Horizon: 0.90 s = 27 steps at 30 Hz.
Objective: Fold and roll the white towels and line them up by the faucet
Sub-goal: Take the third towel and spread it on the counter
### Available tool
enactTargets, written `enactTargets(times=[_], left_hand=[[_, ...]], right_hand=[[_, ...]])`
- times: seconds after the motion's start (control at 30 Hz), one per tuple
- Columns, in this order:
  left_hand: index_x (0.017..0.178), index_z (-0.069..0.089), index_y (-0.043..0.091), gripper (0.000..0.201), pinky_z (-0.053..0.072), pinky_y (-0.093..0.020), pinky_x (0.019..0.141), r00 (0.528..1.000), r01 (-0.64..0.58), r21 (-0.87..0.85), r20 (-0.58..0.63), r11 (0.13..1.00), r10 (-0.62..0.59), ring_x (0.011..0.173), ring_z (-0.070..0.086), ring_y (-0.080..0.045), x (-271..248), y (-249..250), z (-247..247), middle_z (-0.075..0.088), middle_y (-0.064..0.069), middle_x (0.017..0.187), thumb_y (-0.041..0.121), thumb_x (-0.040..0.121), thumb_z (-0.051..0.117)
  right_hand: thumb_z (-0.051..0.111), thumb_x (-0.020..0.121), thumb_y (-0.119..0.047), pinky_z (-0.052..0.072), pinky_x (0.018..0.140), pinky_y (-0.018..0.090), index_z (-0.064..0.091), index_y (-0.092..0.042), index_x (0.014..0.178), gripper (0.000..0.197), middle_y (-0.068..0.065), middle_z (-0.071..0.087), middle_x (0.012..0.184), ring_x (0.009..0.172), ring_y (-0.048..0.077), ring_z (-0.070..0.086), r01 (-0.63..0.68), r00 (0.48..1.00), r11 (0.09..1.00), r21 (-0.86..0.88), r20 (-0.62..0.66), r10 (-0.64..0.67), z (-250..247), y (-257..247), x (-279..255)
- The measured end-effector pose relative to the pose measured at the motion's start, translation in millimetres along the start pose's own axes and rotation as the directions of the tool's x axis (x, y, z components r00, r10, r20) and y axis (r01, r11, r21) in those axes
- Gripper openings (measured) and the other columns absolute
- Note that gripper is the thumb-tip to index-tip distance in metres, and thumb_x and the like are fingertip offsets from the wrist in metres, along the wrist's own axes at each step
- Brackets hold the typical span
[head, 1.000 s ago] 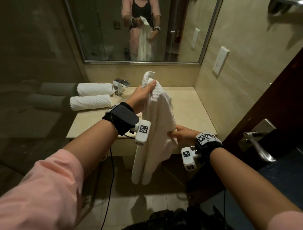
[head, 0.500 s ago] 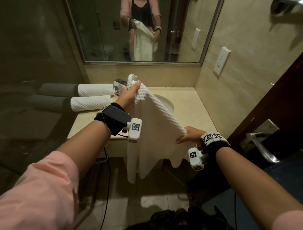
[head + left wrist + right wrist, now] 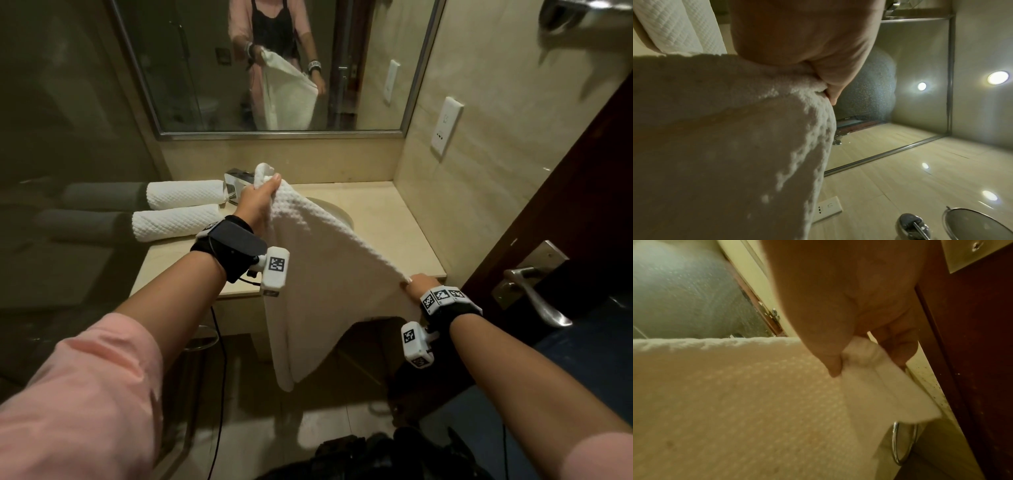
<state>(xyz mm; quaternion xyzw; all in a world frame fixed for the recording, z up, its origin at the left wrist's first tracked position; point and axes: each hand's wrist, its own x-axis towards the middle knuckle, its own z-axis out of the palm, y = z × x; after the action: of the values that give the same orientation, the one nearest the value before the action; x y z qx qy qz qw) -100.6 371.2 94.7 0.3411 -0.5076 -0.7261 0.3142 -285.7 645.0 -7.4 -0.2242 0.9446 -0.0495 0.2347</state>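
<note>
A white waffle-weave towel [image 3: 325,281] hangs spread in the air over the sink. My left hand [image 3: 262,195] grips its upper left corner, high above the counter near the chrome faucet [image 3: 236,183]. My right hand [image 3: 416,284] pinches the opposite corner, low at the counter's front right edge. The left wrist view shows the towel [image 3: 725,138] bunched under my left hand [image 3: 824,84]. In the right wrist view, the thumb and fingers of my right hand [image 3: 855,360] pinch the towel's hem [image 3: 869,386]. Two rolled white towels [image 3: 178,222] lie side by side left of the faucet.
The beige counter [image 3: 387,222] sits against a mirror [image 3: 274,68] and a tiled right wall with a socket [image 3: 445,128]. A dark wooden door with a metal lever handle [image 3: 534,294] stands close on the right. A cable and a dark bag lie on the floor below.
The hands have drawn apart: the left moved left, the right slid out to the right along the edge. The towel went from a hanging bunch to a spread sheet.
</note>
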Motion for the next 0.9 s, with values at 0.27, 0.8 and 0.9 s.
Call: enactTargets(times=[0.27,0.8,0.9], left_hand=[[0.13,0.052,0.006,0.077,0.045,-0.037,0.102,0.953,-0.061,0.309,-0.265,0.949,0.147,0.115,0.057,-0.027,6,-21,-16,0.061,-0.011,0.124,0.063,0.079,0.061],[0.099,0.066,-0.002,0.062,0.048,-0.039,0.081,0.977,-0.151,0.725,0.005,0.672,0.214,0.094,0.062,-0.034,4,-25,-46,0.066,-0.022,0.1,0.058,0.083,0.061],[0.11,0.061,-0.001,0.067,0.051,-0.037,0.074,0.997,-0.063,0.622,0.01,0.781,0.072,0.09,0.063,-0.031,4,-20,-43,0.066,-0.016,0.102,0.06,0.081,0.061]], right_hand=[[0.038,0.097,-0.008,0.048,0.047,0.026,0.05,-0.001,0.118,0.025,0.017,0.058,0.109,0.065,0.029,0.059,-0.116,0.909,0.861,0.495,-0.295,0.293,-17,5,-5],[0.032,0.097,-0.009,0.052,0.071,0.033,0.046,-0.001,0.124,0.032,0.023,0.058,0.119,0.089,0.035,0.063,0.113,0.734,0.47,0.875,-0.392,0.554,-58,-20,-40],[0.023,0.09,-0.03,0.05,0.042,0.028,0.052,-0.011,0.112,0.041,0.021,0.065,0.097,0.058,0.029,0.061,0.237,0.76,0.222,0.946,-0.323,0.564,-63,-23,-36]])
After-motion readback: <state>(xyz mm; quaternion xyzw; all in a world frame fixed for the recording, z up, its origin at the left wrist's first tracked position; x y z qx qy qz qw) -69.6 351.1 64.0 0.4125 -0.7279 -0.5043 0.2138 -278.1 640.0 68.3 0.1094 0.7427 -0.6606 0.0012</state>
